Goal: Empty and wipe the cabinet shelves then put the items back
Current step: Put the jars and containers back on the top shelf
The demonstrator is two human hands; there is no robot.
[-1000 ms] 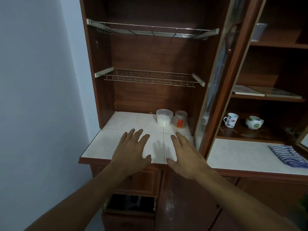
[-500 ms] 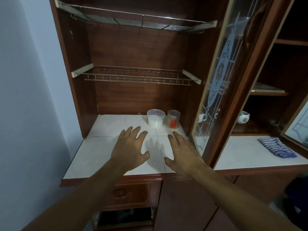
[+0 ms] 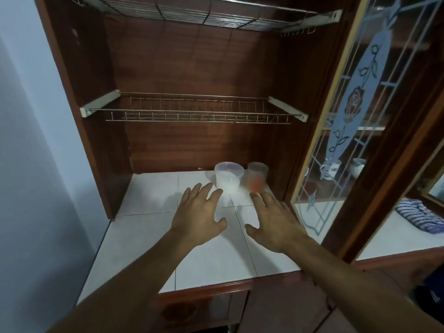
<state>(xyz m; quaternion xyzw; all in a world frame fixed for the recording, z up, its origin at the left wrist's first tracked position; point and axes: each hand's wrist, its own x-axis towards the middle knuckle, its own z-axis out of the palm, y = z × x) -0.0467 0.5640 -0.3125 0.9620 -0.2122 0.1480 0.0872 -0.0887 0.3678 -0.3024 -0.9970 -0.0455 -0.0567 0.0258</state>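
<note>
Nearest, both forearms reach in over the tiled worktop [image 3: 144,236]; the left hand [image 3: 199,217] and right hand [image 3: 276,222] are held palm-down, fingers [image 3: 207,189] straight and spread, holding nothing; whether the palms touch the tiles cannot be told. To the right, on the neighbouring worktop [image 3: 389,236], a striped cloth [image 3: 418,217] lies bundled, well apart from either hand; judged not yet taken up for wiping. Further in, at the far right of the tiles, stand a clear tub [image 3: 228,180] with white contents and, just beside it on the right, a smaller jar [image 3: 257,181] with an orange label; the right hand's fingers end close to the jar, contact not determinable through blur. Beyond, the lower wire rack [image 3: 197,114] and upper wire rack [image 3: 204,16] carry nothing visible. Assessment: emptying nearly complete, two containers outstanding; wiping and restocking appear to remain.
</note>
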